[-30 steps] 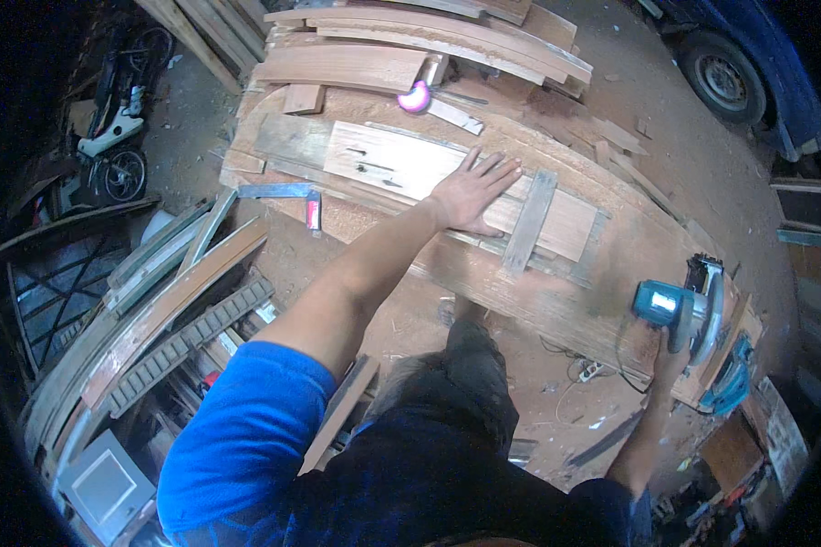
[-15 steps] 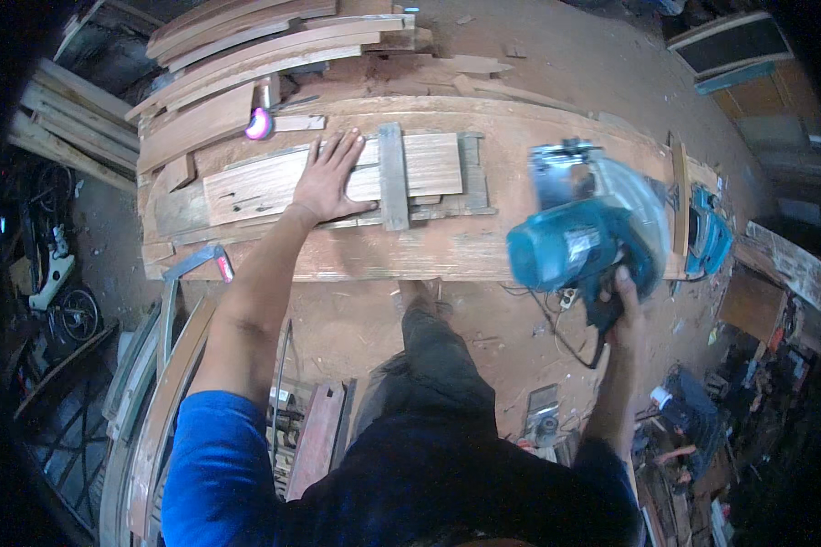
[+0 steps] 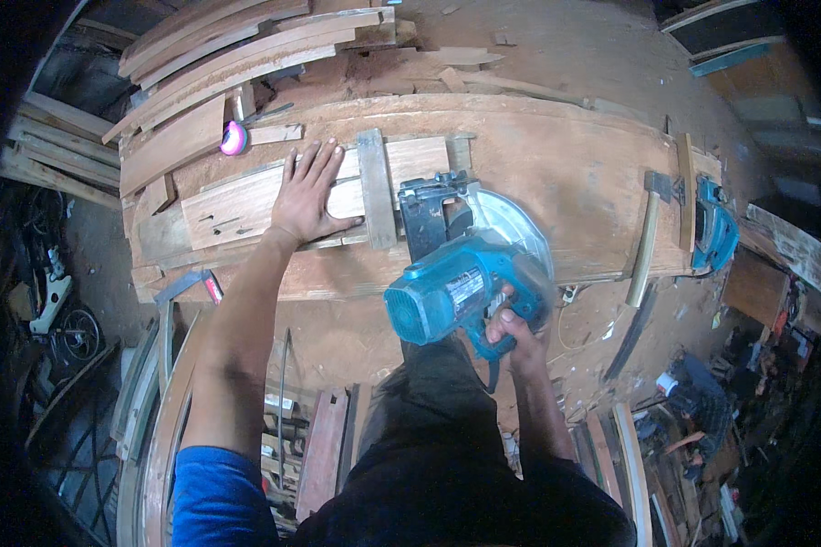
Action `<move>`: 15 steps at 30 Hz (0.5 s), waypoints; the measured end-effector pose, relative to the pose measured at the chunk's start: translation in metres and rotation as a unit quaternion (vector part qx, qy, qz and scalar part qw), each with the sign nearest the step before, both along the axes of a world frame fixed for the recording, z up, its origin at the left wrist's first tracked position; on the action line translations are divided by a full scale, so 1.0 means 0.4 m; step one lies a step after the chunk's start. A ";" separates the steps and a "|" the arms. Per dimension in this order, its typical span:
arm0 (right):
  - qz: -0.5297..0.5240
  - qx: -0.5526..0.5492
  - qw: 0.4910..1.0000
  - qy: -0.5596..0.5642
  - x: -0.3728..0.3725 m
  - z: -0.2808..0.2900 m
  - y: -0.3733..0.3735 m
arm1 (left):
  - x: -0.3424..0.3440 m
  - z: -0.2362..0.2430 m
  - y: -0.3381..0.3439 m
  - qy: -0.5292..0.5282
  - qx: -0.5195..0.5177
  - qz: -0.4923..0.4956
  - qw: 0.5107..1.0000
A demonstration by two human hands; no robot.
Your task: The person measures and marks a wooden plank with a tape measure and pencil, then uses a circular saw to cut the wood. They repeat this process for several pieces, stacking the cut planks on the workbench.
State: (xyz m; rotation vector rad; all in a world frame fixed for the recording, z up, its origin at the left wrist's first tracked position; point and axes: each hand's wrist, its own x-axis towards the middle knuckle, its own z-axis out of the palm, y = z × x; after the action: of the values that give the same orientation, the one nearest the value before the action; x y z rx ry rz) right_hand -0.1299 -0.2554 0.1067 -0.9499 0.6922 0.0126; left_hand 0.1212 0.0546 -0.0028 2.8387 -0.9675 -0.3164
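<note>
My left hand [image 3: 312, 196] lies flat with fingers spread on a pale wooden board [image 3: 233, 202] on the workbench. A narrow grey wooden strip [image 3: 375, 173] crosses the board just right of my fingers. My right hand [image 3: 513, 337] is wrapped round the rear handle of a teal circular saw [image 3: 461, 283]. The saw's dark base plate sits at the board's right end, close to the grey strip, and hides part of the board. Whether the blade touches the wood cannot be made out.
On the workbench [image 3: 611, 201] are a hammer [image 3: 648, 232], another teal power tool [image 3: 715, 226] at the right end, a pink-and-white round object [image 3: 233, 139] and a red-handled try square [image 3: 192, 284]. Planks [image 3: 246, 55] are stacked behind. More timber [image 3: 324, 447] lies near my legs.
The saw in my right hand has moved left, from over the bench's right side to the board's right end. The hammer has come into sight. My left hand stays on the board.
</note>
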 end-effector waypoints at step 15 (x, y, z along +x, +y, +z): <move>-0.010 0.047 0.999 0.021 -0.042 -0.005 0.035 | -0.001 0.006 -0.013 -0.001 0.047 -0.009 0.999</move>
State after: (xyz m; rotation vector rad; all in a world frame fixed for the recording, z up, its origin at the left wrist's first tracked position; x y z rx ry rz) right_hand -0.1468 -0.2416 0.1048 -0.8547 0.7344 0.0466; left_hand 0.1206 0.0495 -0.0003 2.9164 -1.0062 -0.3710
